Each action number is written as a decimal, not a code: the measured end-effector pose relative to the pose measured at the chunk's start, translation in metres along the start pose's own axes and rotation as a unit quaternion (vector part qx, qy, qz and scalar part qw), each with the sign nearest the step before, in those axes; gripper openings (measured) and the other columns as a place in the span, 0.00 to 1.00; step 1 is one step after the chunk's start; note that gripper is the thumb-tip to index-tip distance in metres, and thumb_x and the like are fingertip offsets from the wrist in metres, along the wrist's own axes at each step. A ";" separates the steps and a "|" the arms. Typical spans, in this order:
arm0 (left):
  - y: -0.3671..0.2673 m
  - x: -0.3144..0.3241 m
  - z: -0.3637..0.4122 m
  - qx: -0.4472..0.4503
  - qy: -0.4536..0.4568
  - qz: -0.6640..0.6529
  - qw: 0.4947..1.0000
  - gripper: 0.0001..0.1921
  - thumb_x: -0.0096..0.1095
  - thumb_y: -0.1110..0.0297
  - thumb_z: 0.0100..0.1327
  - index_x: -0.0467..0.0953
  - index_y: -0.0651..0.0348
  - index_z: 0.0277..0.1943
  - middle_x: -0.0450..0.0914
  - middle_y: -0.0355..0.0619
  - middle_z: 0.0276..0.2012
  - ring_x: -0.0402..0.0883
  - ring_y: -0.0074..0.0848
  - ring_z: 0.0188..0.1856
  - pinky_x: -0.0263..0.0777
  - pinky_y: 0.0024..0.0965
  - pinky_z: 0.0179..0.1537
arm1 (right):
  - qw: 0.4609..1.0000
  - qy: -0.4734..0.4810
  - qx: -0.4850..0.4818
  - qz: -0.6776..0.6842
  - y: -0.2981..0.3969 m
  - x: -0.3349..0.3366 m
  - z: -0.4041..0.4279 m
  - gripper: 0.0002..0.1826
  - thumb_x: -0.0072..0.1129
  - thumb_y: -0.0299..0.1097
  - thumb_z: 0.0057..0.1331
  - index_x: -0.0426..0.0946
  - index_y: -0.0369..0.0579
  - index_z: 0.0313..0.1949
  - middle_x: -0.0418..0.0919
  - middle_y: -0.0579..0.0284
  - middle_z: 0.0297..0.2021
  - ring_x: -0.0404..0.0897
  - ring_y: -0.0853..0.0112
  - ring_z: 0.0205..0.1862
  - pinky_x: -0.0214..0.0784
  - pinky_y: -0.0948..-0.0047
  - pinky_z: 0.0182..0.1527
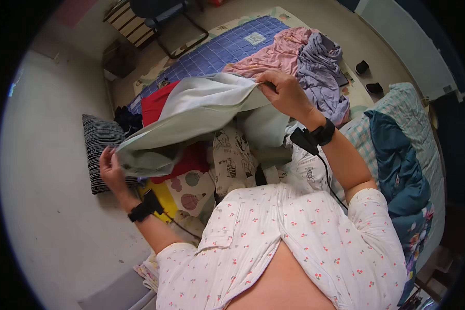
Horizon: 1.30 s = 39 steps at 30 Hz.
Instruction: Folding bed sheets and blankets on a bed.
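A pale green and white cloth (pixel 201 112) hangs stretched between my two hands, its upper part billowing. Thumb and fingers of my right hand (pixel 281 91) pinch its right upper edge. At the left, my left hand (pixel 111 166) grips the opposite edge, in front of a black-and-white striped pillow (pixel 100 135). Beneath and behind the cloth, a red fabric item (pixel 151 104) shows in part. My legs in printed trousers (pixel 230 159) are folded below it. Each wrist wears a black strap with a small device and a cable.
A blue quilted mat (pixel 221 46) lies on a patterned floor mat, with a pink cloth (pixel 271 50) and a grey-purple cloth (pixel 317 73) heaped on it. At right, a bed edge carries a teal cloth (pixel 397 162). A wall (pixel 54 174) rises at left; a chair (pixel 166 19) stands far off.
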<state>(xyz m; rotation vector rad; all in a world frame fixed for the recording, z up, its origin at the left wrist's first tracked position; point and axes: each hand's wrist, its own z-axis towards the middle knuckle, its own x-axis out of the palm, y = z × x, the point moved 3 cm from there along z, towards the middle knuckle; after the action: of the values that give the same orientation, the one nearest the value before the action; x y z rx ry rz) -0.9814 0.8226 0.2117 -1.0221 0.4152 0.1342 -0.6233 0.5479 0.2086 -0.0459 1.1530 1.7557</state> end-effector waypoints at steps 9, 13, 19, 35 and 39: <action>-0.138 0.221 -0.104 0.116 0.395 -0.079 0.908 0.17 0.58 0.74 0.51 0.69 0.59 0.46 0.76 0.41 0.34 0.70 0.19 0.23 0.63 0.21 0.24 | 0.999 -0.018 0.013 0.048 0.016 0.026 -0.033 0.04 0.51 0.23 0.51 0.71 0.39 0.28 0.71 0.56 0.23 0.72 0.71 0.25 0.63 0.77 0.29; -0.122 0.233 -0.103 0.171 0.413 -0.071 0.892 0.11 0.62 0.71 0.48 0.72 0.62 0.35 0.73 0.45 0.24 0.66 0.23 0.19 0.61 0.21 0.21 | 0.969 0.008 0.119 0.215 0.005 0.035 -0.057 0.04 0.50 0.23 0.52 0.69 0.39 0.29 0.69 0.62 0.21 0.68 0.78 0.25 0.61 0.80 0.29; -0.113 0.206 -0.084 0.110 0.382 0.006 0.918 0.04 0.57 0.73 0.52 0.71 0.63 0.30 0.72 0.40 0.20 0.67 0.16 0.21 0.61 0.21 0.23 | 0.968 0.036 0.170 0.180 -0.033 0.077 -0.108 0.13 0.51 0.24 0.50 0.64 0.42 0.37 0.68 0.50 0.33 0.70 0.58 0.38 0.63 0.68 0.40; -0.108 0.045 -0.013 0.013 -0.249 0.068 0.966 0.19 0.40 0.58 0.59 0.68 0.70 0.31 0.69 0.49 0.32 0.70 0.32 0.35 0.66 0.35 0.36 | 0.935 0.224 0.271 0.049 -0.133 0.142 -0.198 0.21 0.54 0.33 0.51 0.63 0.42 0.44 0.68 0.47 0.37 0.70 0.58 0.39 0.63 0.67 0.41; -0.088 -0.013 -0.006 0.046 -0.296 0.106 0.948 0.20 0.39 0.58 0.59 0.69 0.71 0.29 0.71 0.51 0.31 0.70 0.32 0.32 0.68 0.36 0.34 | 0.936 0.214 0.274 0.051 -0.146 0.140 -0.190 0.19 0.53 0.34 0.53 0.64 0.41 0.43 0.70 0.48 0.36 0.71 0.57 0.38 0.63 0.67 0.42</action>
<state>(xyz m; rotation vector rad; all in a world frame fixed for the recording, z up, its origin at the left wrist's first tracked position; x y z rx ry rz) -0.9684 0.7724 0.2847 -0.7947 -0.0201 0.5942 -0.6708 0.5194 -0.0633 -0.0325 1.9653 1.4880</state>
